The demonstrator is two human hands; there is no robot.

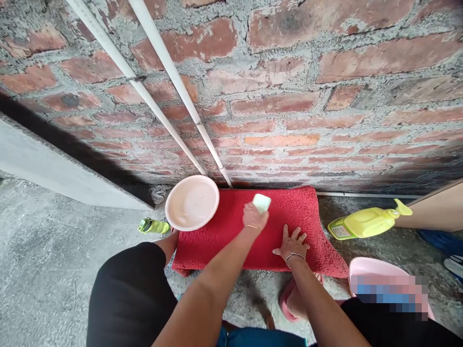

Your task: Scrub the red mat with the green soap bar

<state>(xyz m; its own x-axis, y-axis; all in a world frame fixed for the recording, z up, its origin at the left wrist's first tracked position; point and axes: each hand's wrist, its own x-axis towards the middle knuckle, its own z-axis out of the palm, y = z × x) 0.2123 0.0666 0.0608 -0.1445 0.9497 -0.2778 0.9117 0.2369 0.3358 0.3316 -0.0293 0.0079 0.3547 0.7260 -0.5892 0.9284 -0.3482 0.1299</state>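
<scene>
My left hand (255, 217) is wrapped round a pale green rounded block (262, 203), which could be a soap bar or a brush. The block is against a red shaggy cloth (217, 241) spread over a low support by the wall. Flat on the same cloth, my right hand (292, 243) has its fingers spread and holds nothing. A light pink basin (191, 202) stands at the cloth's left end, with what looks like water in it. The face of the block under my left hand is hidden.
A yellow pump bottle (369, 222) stands right of the cloth. Another pink basin (376, 265), partly blurred out, is at lower right. A small green bottle (154, 225) and a crumpled rag (158, 193) are at left. White pipes (177, 82) run down the brick wall (275, 106).
</scene>
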